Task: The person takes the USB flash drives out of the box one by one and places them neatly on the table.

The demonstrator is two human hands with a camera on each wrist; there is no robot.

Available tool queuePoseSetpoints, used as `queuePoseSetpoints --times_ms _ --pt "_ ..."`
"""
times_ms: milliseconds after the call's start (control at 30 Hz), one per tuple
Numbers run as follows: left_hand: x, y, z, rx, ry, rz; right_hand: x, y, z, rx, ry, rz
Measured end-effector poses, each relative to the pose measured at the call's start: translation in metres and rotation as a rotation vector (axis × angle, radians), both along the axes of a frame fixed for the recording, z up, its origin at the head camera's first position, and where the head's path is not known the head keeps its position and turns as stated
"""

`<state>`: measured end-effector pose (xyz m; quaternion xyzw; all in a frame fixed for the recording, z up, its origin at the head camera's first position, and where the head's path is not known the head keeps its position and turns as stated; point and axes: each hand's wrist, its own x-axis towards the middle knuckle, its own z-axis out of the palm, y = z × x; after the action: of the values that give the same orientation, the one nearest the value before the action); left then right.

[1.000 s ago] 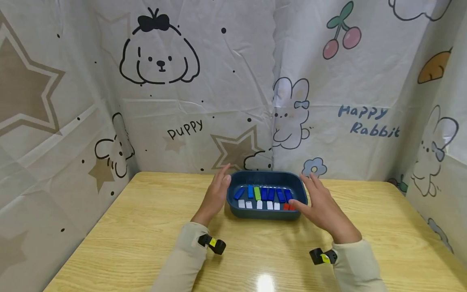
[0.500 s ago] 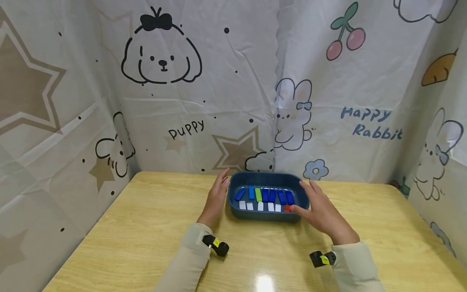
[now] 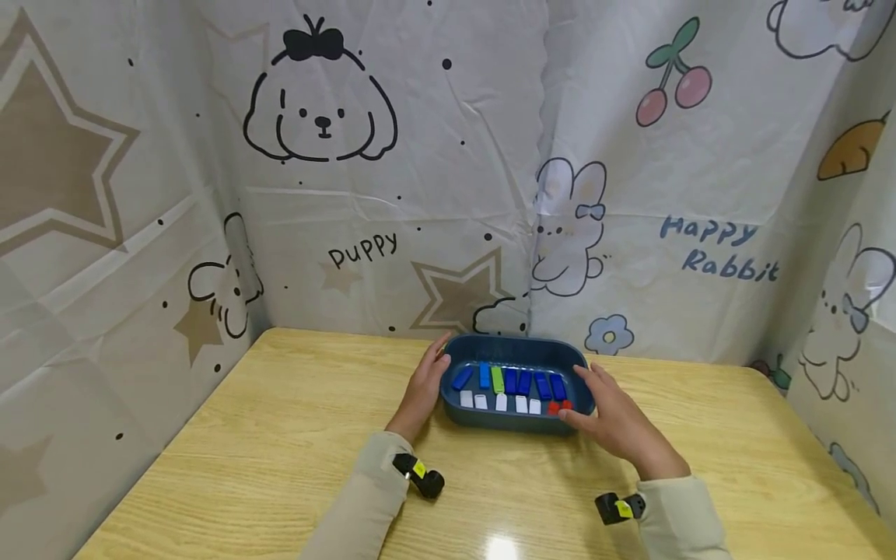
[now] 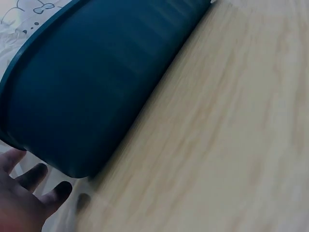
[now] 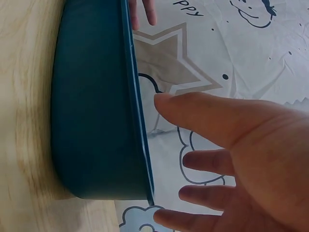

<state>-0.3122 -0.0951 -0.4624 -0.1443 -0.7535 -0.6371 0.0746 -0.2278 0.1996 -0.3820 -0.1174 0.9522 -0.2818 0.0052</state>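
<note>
From here I can read two prints on the cloth (image 3: pixel 462 183) behind the bench (image 3: pixel 294 420): "puppy" (image 3: pixel 363 250) in black, beneath the dog drawing (image 3: pixel 320 101), and "Happy Rabbit" (image 3: pixel 721 249) in blue, set on two lines between two bunny drawings (image 3: pixel 570 233).

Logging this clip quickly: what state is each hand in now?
Left hand: open, left of the dark teal tub.
Right hand: open, at its right end.

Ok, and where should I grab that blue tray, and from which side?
Probably under the rim of the blue tray at both short ends, left hand from the left, right hand from the right: it's long, sits upright, and its lip juts out.
</note>
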Motion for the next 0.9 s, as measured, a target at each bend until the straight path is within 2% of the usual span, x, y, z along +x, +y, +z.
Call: queuePoseSetpoints --times_ms 167,367,467,700,900 --pt "0.001 0.001 -0.003 -0.01 -0.058 -0.006 0.0 -0.001 -0.004 -0.001 -0.016 0.014" --pt "0.005 0.0 0.005 -0.041 -0.087 -0.034 0.0 -0.001 -0.003 0.016 -0.005 0.024" --pt "0.004 -0.001 0.004 -0.043 -0.092 -0.026 0.0 -0.002 0.0 0.019 -0.004 0.033" --pt "-0.002 0.0 -0.01 -0.016 -0.056 0.02 0.002 -0.003 0.005 0.024 -0.012 0.036" --pt "-0.001 0.001 -0.013 -0.034 0.037 0.055 0.005 -0.001 0.006 0.036 -0.022 0.047"
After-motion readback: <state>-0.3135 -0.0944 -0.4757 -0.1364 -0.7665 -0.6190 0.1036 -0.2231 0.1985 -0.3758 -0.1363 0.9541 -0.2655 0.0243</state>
